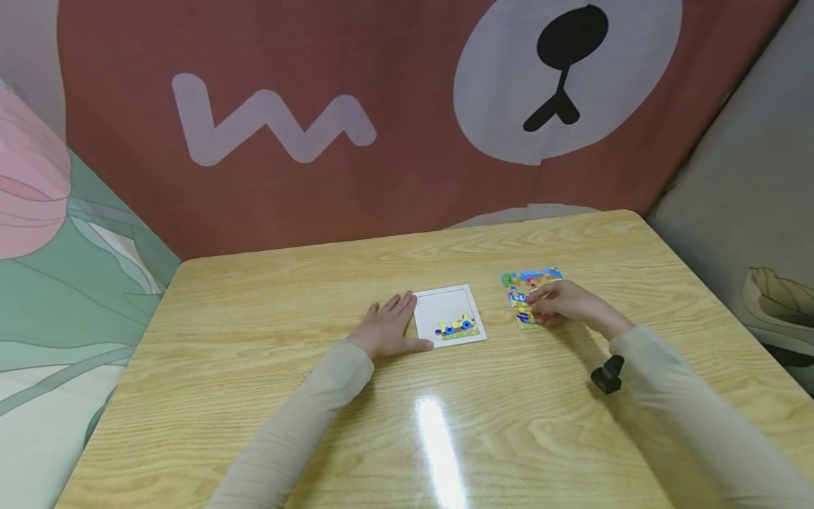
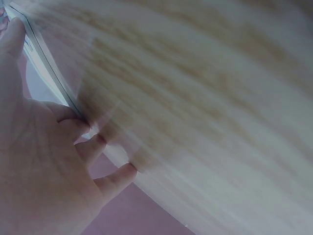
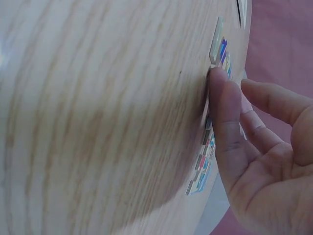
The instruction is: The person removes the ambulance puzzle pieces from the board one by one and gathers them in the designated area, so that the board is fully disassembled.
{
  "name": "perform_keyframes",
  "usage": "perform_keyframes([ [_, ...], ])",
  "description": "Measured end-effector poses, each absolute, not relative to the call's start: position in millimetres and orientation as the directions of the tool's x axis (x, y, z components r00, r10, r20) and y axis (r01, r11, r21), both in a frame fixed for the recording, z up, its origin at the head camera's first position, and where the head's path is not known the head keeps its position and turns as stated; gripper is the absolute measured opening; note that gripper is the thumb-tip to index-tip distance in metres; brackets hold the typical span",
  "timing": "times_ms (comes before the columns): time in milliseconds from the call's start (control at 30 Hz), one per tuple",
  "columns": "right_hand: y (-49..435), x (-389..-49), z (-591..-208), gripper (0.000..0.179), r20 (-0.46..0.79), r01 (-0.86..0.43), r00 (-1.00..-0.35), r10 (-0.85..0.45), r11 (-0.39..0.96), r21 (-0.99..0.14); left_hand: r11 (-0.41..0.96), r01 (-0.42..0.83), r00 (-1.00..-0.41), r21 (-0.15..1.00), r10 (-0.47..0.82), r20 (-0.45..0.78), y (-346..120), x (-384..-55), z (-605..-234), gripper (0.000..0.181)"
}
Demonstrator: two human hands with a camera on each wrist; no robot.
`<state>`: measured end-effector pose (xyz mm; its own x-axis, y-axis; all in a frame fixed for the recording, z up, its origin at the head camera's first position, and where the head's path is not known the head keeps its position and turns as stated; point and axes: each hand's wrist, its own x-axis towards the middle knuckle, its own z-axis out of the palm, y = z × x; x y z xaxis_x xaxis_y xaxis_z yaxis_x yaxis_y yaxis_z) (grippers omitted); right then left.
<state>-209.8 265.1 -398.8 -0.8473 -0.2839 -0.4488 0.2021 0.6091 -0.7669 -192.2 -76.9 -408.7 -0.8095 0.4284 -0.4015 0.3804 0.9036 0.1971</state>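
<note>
My left hand (image 1: 389, 331) lies flat with fingers spread, its fingertips and thumb at the left edge of a white square puzzle tray (image 1: 439, 302). In the tray's lower right, joined puzzle pieces (image 1: 459, 327) show a yellow vehicle with blue wheels. To the right, my right hand (image 1: 566, 304) is over a group of colourful jigsaw pieces (image 1: 516, 288), its fingertips touching them or just above. In the right wrist view, the thumb (image 3: 269, 98) stands apart from the forefinger, and I see no piece between them. The hand partly covers the pieces.
Both items lie on a light wood-grain table (image 1: 254, 318). A small black object (image 1: 608, 375) is by the right sleeve. Behind the table's far edge hangs a reddish-brown printed cloth (image 1: 394, 191). Glare shows on the near tabletop.
</note>
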Motion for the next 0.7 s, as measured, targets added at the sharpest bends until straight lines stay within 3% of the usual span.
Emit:
perform_keyframes([
  [300,258.6,-211.7,-389.8,0.038,-0.364,0.113,-0.886,-0.288,0.628,-0.77,0.904,0.387,-0.811,0.179,0.427,-0.401,-76.7,-192.5,-408.5,0.099],
  [700,217.2,-211.6,-379.2,0.038,-0.292,0.028,-0.891,-0.347,0.6,-0.8,0.904,0.389,-0.814,0.175,0.426,-0.394,-76.4,-193.0,-410.5,0.098],
])
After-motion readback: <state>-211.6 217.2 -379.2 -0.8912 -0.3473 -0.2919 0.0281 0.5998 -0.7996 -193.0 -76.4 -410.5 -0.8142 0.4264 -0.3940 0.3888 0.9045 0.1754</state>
